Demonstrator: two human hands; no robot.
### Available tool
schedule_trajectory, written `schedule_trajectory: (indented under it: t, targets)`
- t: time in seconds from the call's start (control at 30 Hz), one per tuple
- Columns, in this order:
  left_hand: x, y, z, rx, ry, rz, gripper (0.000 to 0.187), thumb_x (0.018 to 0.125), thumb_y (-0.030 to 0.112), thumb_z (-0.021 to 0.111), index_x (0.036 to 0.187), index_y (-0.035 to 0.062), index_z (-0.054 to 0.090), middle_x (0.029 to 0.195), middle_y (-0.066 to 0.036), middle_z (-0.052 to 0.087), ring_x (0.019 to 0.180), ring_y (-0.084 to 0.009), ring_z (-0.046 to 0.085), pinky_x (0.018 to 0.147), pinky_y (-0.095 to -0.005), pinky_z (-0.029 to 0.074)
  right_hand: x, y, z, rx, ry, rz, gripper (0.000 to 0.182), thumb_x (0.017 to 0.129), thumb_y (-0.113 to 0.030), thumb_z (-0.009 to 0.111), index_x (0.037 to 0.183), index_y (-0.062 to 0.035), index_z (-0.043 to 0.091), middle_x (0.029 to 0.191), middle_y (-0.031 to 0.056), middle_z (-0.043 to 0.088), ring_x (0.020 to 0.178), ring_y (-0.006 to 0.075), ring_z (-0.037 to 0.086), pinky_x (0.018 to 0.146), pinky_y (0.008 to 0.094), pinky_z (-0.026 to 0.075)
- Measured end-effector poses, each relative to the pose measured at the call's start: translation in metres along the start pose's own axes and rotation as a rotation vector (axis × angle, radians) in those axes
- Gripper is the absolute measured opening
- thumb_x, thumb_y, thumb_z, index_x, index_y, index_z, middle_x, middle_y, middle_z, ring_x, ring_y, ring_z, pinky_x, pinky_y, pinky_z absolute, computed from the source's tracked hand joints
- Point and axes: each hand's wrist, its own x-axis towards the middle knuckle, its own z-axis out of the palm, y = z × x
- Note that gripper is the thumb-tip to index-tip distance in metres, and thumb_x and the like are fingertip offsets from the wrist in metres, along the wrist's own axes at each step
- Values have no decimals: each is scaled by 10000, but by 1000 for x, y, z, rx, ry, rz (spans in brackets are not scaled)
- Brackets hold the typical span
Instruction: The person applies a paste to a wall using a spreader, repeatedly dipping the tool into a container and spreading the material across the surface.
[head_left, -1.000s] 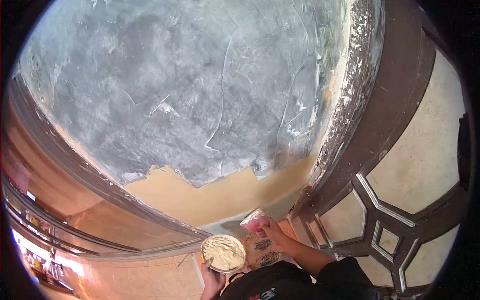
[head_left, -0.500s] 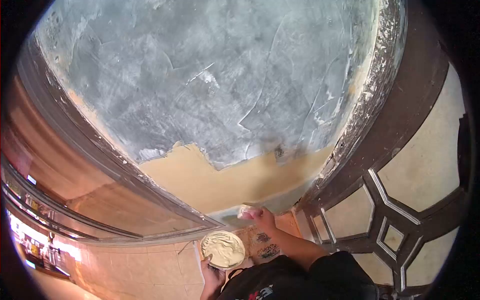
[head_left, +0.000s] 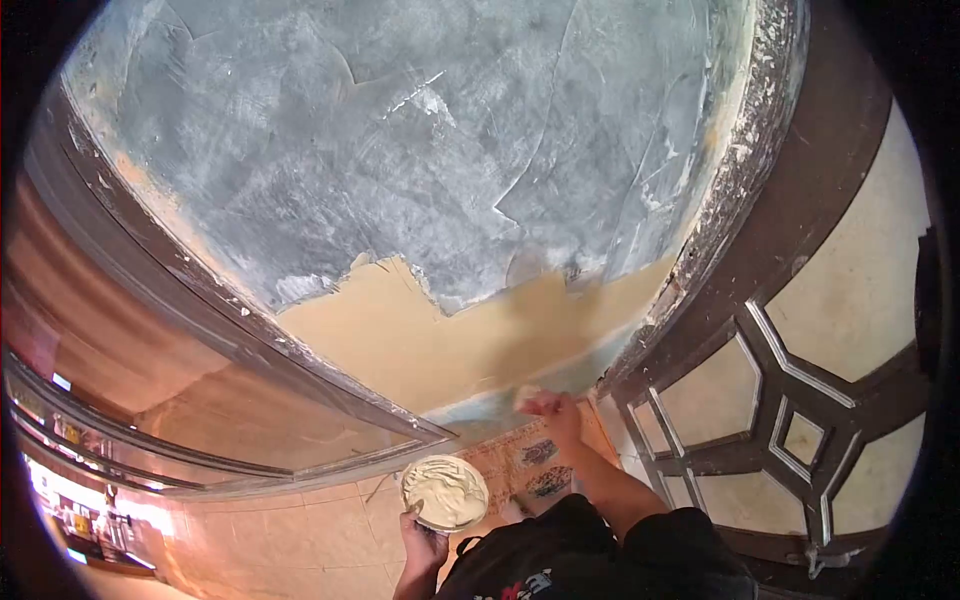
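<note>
My left hand [head_left: 427,543] grips the near-left edge of a round bowl [head_left: 484,480], thumb over the rim. Thick cream-coloured putty [head_left: 445,495] with ridged swirls fills it. My right hand [head_left: 558,410] is closed around a small, pale putty scraper [head_left: 527,398], mostly hidden by the fingers. The scraper overlaps the bottom of the wall in this view, just below the yellowish strip [head_left: 400,345]. Above that strip the wall [head_left: 400,170] is grey and patchy, with a jagged border between the two.
A dark wooden door [head_left: 720,445] with pale panels and white trim stands to the right. On the left runs a brown frame [head_left: 250,345] beside glossy panelling. A patterned orange mat [head_left: 500,465] lies on the tiled floor [head_left: 290,530] at the wall's foot.
My right hand has moved right and slightly up with the scraper, closer to the wall's lower right. The view has tilted down a little. My left hand still holds the bowl.
</note>
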Motion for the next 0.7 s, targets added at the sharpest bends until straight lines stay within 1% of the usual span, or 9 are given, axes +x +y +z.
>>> schedule_trajectory:
  t: [0.07,0.13,0.23,0.3,0.37,0.47,0.6,0.67,0.7]
  targets:
    - [-2,0,9,-13,2,-18,511,805,276,469,1239,11,419,1235,-126,507,1138,-259,499,970,-400,408,-5,14,18,-912,-122,-90,217,829,-169,603,784,1,475,777,201,579,730,293,597,636,348,464]
    - [1,0,18,62,-18,-40,485,823,283,463,1224,11,432,1227,-122,512,1133,-255,504,956,-398,419,-12,-4,63,-957,-173,-176,188,837,-167,585,809,-1,502,771,198,582,749,311,602,653,367,469]
    - [6,-4,24,48,-60,-77,488,821,279,468,1226,8,432,1227,-126,511,1136,-256,501,960,-397,413,14,-18,69,-1128,-118,-285,117,845,-130,552,855,-15,536,783,186,599,781,307,614,679,389,480]
    - [7,-6,27,47,-44,-66,510,805,278,470,1235,7,425,1234,-129,508,1137,-258,501,969,-398,405,42,-12,28,-969,11,-323,146,835,-146,553,897,-14,556,806,180,600,755,358,587,680,439,464]
    - [9,-6,24,49,-38,-57,513,801,274,468,1236,7,423,1239,-129,506,1142,-260,498,974,-399,401,49,-42,-3,540,85,111,151,839,-177,554,868,-28,549,772,136,588,725,325,584,667,456,463]
    - [7,-10,20,45,-27,-61,523,793,270,468,1242,7,418,1244,-130,502,1154,-265,487,986,-404,388,44,-25,-86,585,47,39,207,851,-241,554,859,-34,538,761,101,571,696,286,569,660,457,458]
    - [8,-18,27,45,-93,-57,499,825,278,441,1234,-7,426,1221,-141,521,1130,-266,512,983,-395,404,-11,-83,-96,-1032,165,88,425,830,-366,608,982,21,516,811,158,595,694,232,595,616,370,471]
    - [10,-23,32,74,-67,-79,513,812,285,452,1237,-1,424,1235,-138,510,1139,-268,504,983,-401,400,-22,-12,-169,-1044,117,324,408,852,-357,584,1029,0,497,834,154,593,639,222,599,524,354,474]
    - [11,-27,34,53,-73,-87,519,806,287,456,1238,1,423,1240,-136,507,1144,-269,500,985,-405,397,-37,-5,-168,-807,178,391,396,862,-364,568,1029,-13,494,803,131,593,607,204,595,483,334,468]
